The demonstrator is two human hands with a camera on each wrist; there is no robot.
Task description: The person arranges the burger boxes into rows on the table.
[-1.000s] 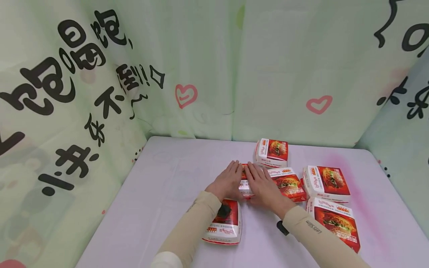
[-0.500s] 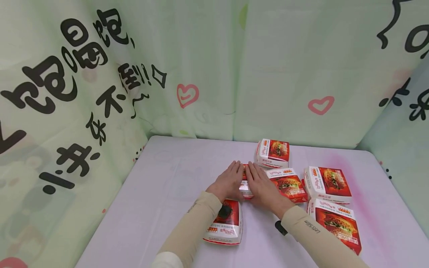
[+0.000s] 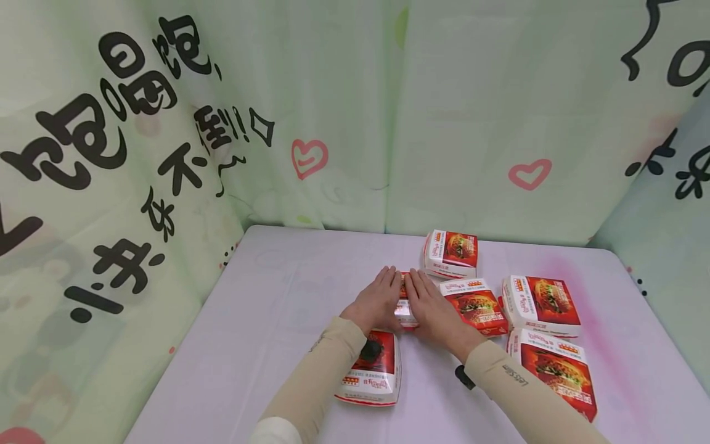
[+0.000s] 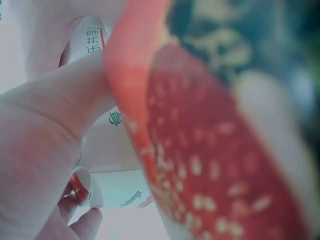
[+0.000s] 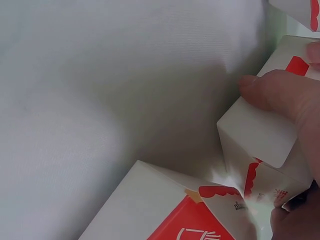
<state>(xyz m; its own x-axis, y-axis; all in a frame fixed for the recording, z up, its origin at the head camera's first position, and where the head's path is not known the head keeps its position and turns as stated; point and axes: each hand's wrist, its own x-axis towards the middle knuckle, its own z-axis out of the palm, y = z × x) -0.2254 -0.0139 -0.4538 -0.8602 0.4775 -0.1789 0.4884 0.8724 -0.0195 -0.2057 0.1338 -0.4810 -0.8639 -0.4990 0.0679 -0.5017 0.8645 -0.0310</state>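
A red and white burger box stands between my two hands, largely covered by them. My left hand holds its left side, fingers pointing away from me. On the other side my right hand holds it, with the fingertips of both hands almost meeting at the far end. In the right wrist view, the right thumb lies on the white wall of this box. The left wrist view shows left fingertips at a lower corner of the box.
Under the left wrist sits another burger box, seen close and blurred in the left wrist view. To the right are a box beside the right hand, one at the back edge, and two farther right. Printed cloth encloses the table.
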